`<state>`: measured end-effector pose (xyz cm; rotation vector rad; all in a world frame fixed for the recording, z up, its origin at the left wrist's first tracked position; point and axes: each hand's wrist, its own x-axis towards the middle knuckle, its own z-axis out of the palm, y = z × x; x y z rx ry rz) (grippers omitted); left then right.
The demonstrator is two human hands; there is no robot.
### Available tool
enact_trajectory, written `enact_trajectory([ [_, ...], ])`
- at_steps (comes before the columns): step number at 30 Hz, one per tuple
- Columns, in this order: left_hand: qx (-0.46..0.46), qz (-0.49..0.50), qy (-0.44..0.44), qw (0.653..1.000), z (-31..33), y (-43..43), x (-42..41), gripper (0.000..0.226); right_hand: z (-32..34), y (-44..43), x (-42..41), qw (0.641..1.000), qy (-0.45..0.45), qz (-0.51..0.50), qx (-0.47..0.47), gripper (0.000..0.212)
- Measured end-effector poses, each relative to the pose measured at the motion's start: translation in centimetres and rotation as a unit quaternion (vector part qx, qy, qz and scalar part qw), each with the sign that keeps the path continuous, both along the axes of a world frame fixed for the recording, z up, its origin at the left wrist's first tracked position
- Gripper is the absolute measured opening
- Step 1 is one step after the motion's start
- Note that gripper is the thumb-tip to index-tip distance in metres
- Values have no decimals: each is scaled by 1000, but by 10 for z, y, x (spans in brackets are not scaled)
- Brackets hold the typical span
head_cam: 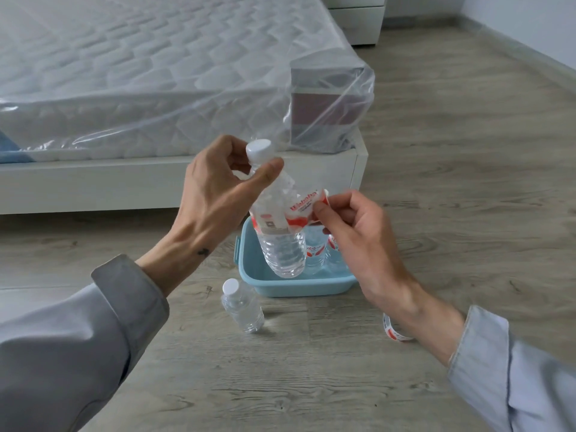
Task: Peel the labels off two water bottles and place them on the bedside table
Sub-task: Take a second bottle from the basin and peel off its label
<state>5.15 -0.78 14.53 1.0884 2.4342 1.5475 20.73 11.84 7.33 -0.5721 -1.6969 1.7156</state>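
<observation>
My left hand (218, 185) grips a clear water bottle (282, 251) by its neck, just under the white cap, holding it tilted above a blue tub. My right hand (352, 232) pinches the loose end of the bottle's red and white label (300, 210), which is partly pulled away from the bottle. A second bottle (241, 307) with no label stands upright on the floor in front of the tub. A peeled label (394, 330) lies on the floor under my right wrist. The white bedside table (358, 18) stands far back, beyond the bed.
The light blue tub (280, 285) on the wooden floor holds more labelled bottles (316, 249). A bed with a plastic-wrapped mattress (140, 73) fills the left side, its white frame just behind the tub. Open floor stretches to the right.
</observation>
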Motion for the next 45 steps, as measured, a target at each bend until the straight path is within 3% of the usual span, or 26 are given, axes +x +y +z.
enact_trajectory([
  [6,-63,20,22,998,-43,-2,10,44,-32,9,22,1000,-21,8,-17,20],
  [13,-92,37,-31,995,-133,-12,46,47,-89,11,53,987,-154,33,14,34],
  [21,-79,66,-52,993,-199,-7,79,50,-136,13,85,958,-284,24,20,9],
  [28,-85,67,-37,993,-223,1,87,55,-162,21,98,947,-315,22,53,19],
  [32,-75,-46,-77,993,-228,2,86,44,-170,28,104,939,-330,24,95,19],
  [36,-121,-178,-95,972,-221,-1,72,34,-175,36,109,939,-335,4,78,15],
  [41,-161,-233,-130,950,-207,-4,56,38,-184,38,112,935,-342,12,94,14],
  [45,-162,-215,-103,958,-209,-2,55,33,-191,44,116,935,-345,-7,79,13],
])
